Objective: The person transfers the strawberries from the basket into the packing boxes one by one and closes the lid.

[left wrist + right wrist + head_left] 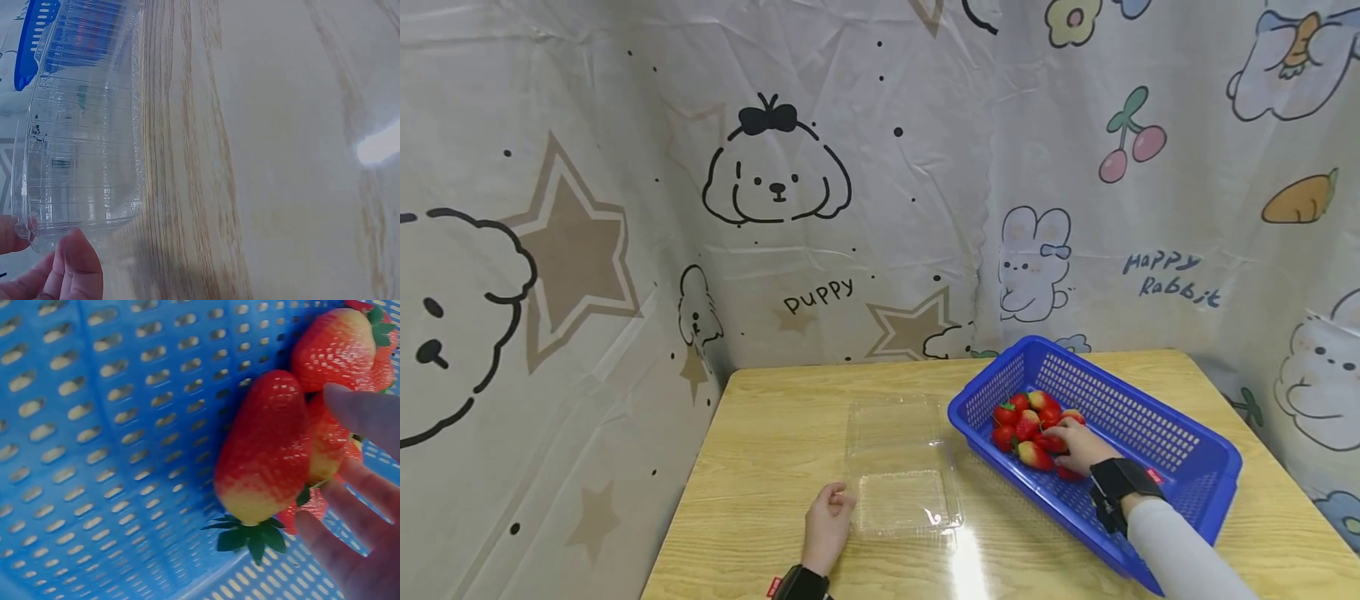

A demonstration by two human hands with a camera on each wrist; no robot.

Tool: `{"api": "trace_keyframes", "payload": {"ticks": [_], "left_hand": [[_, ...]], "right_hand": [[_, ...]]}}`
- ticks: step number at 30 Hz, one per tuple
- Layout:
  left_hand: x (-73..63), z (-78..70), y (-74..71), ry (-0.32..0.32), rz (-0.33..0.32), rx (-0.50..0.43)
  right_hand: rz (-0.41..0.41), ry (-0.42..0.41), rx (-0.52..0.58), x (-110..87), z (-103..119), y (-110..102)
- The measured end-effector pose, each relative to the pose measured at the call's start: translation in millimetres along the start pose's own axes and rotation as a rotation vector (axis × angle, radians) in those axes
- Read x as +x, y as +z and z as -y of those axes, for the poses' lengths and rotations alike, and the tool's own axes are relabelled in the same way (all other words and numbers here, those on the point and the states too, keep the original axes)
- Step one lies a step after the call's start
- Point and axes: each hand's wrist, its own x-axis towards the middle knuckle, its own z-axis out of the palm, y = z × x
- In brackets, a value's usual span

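A clear plastic clamshell box (901, 500) lies opened out on the table, its lid half away from me. At its near left side is my left hand (830, 521); in the left wrist view the thumb and fingertips (80, 253) pinch the box's rim at a corner. My right hand (1081, 447) reaches down into a blue basket (1150, 492), over a heap of red strawberries (1027, 427). In the right wrist view its thumb and fingers (359, 506) are spread around one strawberry (325, 440), fingertips right at it. Beside that lies a larger strawberry (265, 444) with green leaves.
The basket stands at an angle on the right of the wooden table (760, 450), its perforated walls rising around the strawberries. Behind and to the left hangs a pale printed curtain (850, 167). Light glares off the table in front of the box.
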Motion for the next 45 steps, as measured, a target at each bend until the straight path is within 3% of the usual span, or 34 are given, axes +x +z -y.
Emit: {"api": "trace_keyframes", "payload": {"ticks": [11, 19, 25, 31, 39, 41, 45], "left_hand": [[-0.8, -2.4, -0.9, -0.021, -0.010, -0.017], [-2.7, -1.9, -1.2, -0.003, 0.007, -0.058], [-4.0, -1.6, -1.9, -0.016, 0.005, -0.063], [-2.1, -2.6, -2.1, -0.021, 0.004, -0.063], [-0.4, -1.3, -1.6, -0.040, 0.016, -0.087], [-1.1, -1.8, -2.2, -0.034, 0.015, -0.093], [-1.9, -2.7, -2.8, -0.024, 0.012, -0.102]], "right_hand": [[-0.117, 0.000, -0.001, 5.0, -3, 9], [-0.018, 0.068, 0.015, 3.4, -12, 27], [0.002, 0.078, 0.021, 5.0, -14, 25], [0.054, 0.066, 0.048, 9.5, -8, 0], [0.183, 0.144, 0.101, 12.7, 18, -52], [0.178, 0.142, 0.100, 14.2, 28, -63], [0.118, 0.050, 0.092, 18.5, 50, -84]]}}
